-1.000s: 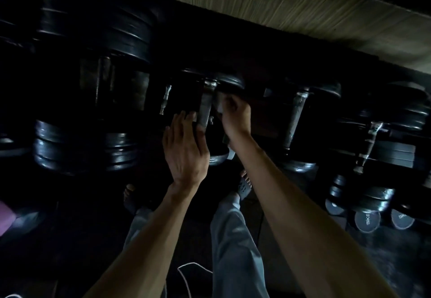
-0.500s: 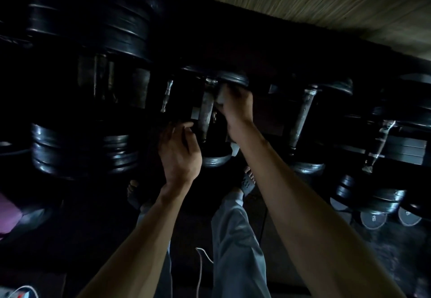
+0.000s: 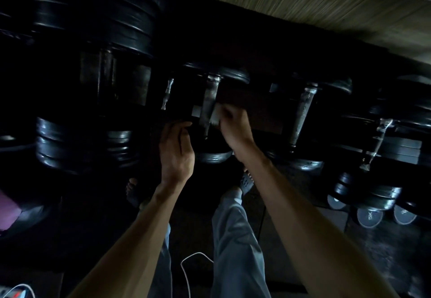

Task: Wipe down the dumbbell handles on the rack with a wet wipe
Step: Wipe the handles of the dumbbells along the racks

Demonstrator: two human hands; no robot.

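Slid down from top of handle (image 3: 208, 104) to lower half: right hand (image 3: 234, 126), fingers pinching wet wipe (image 3: 215, 117) against it. Left hand (image 3: 176, 150) loosely curled, empty, just beside. Rack (image 3: 263, 111) front edge; stroke nearly finished, next handle (image 3: 303, 113) untouched.

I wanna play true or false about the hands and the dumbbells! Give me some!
1. The right hand holds a wipe against a dumbbell handle. True.
2. The left hand holds the wipe. False: it holds nothing.
3. Another handle lies right of the wiped one. True.
4. The person wears gloves. False: both hands are bare.
5. A white cable lies by the legs. True.
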